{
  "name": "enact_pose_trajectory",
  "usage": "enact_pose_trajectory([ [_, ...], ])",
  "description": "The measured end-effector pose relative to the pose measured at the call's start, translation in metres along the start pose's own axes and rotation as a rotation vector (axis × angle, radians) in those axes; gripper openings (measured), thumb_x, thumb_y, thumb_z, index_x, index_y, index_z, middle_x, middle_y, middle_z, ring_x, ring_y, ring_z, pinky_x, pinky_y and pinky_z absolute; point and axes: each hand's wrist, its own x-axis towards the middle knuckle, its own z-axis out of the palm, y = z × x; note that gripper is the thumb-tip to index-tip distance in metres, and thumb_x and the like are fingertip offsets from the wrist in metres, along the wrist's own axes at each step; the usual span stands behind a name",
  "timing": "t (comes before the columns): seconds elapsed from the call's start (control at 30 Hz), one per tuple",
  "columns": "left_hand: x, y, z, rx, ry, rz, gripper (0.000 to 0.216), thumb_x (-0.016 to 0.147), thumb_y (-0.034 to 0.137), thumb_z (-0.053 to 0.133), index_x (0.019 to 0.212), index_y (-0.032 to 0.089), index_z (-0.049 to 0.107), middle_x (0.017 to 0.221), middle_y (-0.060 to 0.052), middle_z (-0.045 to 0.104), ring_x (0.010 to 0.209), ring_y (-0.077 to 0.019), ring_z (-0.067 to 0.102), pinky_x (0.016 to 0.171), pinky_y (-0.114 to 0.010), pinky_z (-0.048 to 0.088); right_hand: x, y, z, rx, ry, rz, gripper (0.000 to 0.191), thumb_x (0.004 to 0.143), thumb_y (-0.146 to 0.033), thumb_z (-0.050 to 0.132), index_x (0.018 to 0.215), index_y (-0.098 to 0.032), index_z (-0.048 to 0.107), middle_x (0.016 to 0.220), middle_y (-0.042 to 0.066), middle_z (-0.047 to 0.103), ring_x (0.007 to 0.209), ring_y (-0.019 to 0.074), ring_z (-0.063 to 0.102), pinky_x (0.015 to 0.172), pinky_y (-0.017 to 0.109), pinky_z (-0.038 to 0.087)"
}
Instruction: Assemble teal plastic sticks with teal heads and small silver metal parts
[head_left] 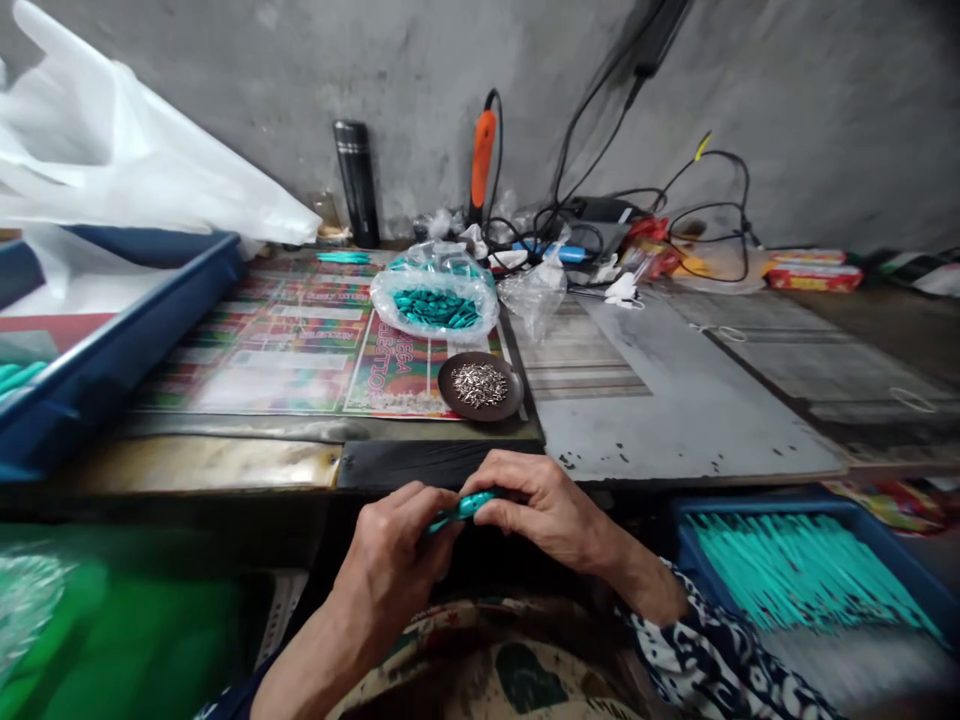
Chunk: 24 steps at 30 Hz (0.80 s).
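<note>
At lower centre, I watch the left hand and right hand, fingers pinched tight around a glossy teal piece that could slip if either slackens.

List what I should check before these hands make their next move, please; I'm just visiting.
1. Glossy turquoise plastic item gripped: ok, between the fingers of the left hand and the right hand.
2. Whether it is one piece or two: cannot tell, fingers cover part of it.
3. Shallow, round, dark brown dish upright: ok, with small silvery metal parts inside.
4. Clear plastic bag of turquoise pieces open: ok, pieces show through its mouth.
5. Orange-handled tool clear of both hands: ok, well behind the dish.
6. Orange-handled tool switched off: cannot tell.
</note>
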Motion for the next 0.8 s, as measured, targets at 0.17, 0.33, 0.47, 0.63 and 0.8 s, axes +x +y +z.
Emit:
enact_pose_trajectory([
  [0.17,-0.005,-0.003,0.004,0.021,0.048,0.041,0.007,0.084,0.013,0.066,0.089,0.016,0.069,0.072,0.001,0.068,0.06,-0.0097,0.063,0.057,-0.017,0.045,-0.009,-0.002,0.004,-0.001,0.023,0.086,0.017,0.089,-0.031,0.068,0.094,-0.015,0.071,0.084,0.003,0.065,0.075,0.0145,0.059,0.066,0.023,0.044],
  [0.33,-0.012,-0.004,0.011,0.037,0.047,0.053,0.007,0.086,0.014,0.066,0.092,0.017,0.069,0.072,0.001,0.069,0.061,-0.0104,0.064,0.057,-0.018,0.046,-0.018,-0.002,0.005,-0.002,-0.021,0.065,0.016,0.093,-0.029,0.064,0.095,-0.015,0.071,0.083,0.002,0.067,0.074,0.0137,0.06,0.068,0.023,0.045],
  [0.47,-0.017,-0.006,0.017,0.042,0.046,0.052,0.006,0.088,0.016,0.063,0.09,0.017,0.069,0.071,0.0,0.068,0.059,-0.0102,0.063,0.056,-0.018,0.046,-0.024,0.002,0.01,-0.029,0.004,0.051,0.02,0.096,-0.032,0.06,0.095,-0.016,0.071,0.083,0.003,0.068,0.073,0.0139,0.061,0.067,0.023,0.046],
  [0.63,-0.021,-0.008,0.02,0.059,0.034,0.043,0.007,0.089,0.016,0.062,0.091,0.015,0.069,0.071,-0.002,0.067,0.059,-0.0117,0.063,0.055,-0.019,0.047,-0.026,0.005,0.016,-0.02,0.006,0.06,0.028,0.099,-0.038,0.057,0.095,-0.015,0.071,0.079,0.004,0.067,0.069,0.0137,0.061,0.065,0.023,0.047],
  [0.8,-0.021,-0.008,0.02,0.075,0.019,0.026,0.009,0.089,0.015,0.061,0.092,0.016,0.07,0.071,-0.002,0.067,0.059,-0.0121,0.063,0.055,-0.02,0.047,-0.024,0.006,0.017,0.003,0.008,0.064,0.03,0.098,-0.041,0.057,0.096,-0.014,0.072,0.078,0.004,0.066,0.068,0.0134,0.061,0.063,0.023,0.047],
])
